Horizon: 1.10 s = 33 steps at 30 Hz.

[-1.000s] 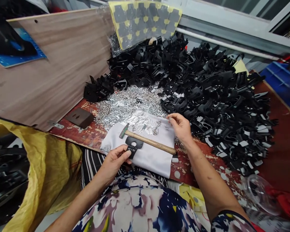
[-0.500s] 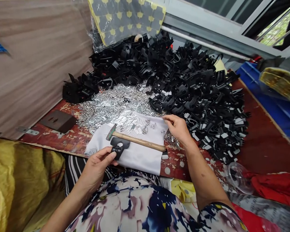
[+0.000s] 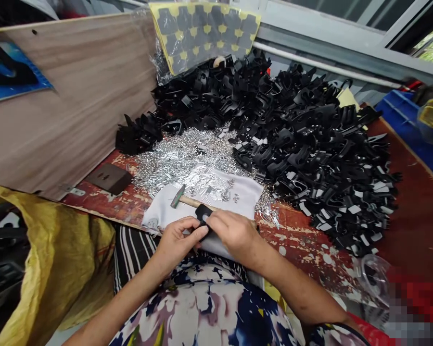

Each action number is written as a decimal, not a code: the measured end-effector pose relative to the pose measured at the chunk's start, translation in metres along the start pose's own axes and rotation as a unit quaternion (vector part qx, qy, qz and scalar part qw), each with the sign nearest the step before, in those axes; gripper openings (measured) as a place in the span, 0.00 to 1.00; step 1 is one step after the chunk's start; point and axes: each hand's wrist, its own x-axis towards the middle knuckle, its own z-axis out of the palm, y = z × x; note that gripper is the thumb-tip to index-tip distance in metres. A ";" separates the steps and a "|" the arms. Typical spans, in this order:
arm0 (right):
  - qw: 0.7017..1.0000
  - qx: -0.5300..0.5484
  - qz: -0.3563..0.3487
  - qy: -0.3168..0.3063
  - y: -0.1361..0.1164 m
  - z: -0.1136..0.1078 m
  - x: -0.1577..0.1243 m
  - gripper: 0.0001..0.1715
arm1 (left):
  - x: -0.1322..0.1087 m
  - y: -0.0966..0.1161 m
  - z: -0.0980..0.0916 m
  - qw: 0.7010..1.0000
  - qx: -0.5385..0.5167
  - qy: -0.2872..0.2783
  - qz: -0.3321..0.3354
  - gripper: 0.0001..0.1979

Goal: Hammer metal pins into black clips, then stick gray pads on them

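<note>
My left hand (image 3: 180, 239) is closed in a pinch on a black plastic part (image 3: 202, 210), a flat plate with a round hole and a hinge-like section, held above a white cloth (image 3: 160, 207). Against the part's hole and right side press the closed fingers of my right hand (image 3: 236, 234); whatever small thing is between them is hidden. Just behind lies a hammer (image 3: 189, 201) on the cloth, its wooden handle partly covered by the part and my right hand. Loose silver pins (image 3: 210, 187) and a few small springs (image 3: 235, 197) rest on the cloth.
A large heap of silver pins and springs (image 3: 182, 154) spreads behind the cloth. Black plastic parts (image 3: 292, 129) are piled behind and to the right. A brown block (image 3: 110, 179) sits left, near a wooden partition (image 3: 86, 91). A yellow sack (image 3: 65, 259) stands lower left, a clear plastic cup (image 3: 374, 278) lower right.
My right hand has come from the cloth's right edge to the black plastic part in my left hand. The part now hides some of the hammer handle. The view has shifted left.
</note>
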 end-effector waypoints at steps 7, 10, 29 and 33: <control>0.994 0.085 -0.006 0.073 -0.022 0.013 -0.001 0.16 | -0.001 -0.009 -0.009 0.999 -0.003 0.035 0.001 0.20; 0.987 0.123 -0.030 0.103 -0.022 0.025 -0.003 0.19 | -0.002 -0.009 -0.010 0.999 -0.002 0.040 0.011 0.19; 0.965 -0.158 0.126 -0.167 0.081 0.040 0.088 0.16 | -0.004 -0.005 -0.027 0.959 -0.255 0.112 -0.048 0.15; 0.985 0.032 0.172 -0.001 0.073 0.023 0.070 0.10 | -0.001 -0.003 -0.031 0.931 -0.339 0.126 -0.048 0.13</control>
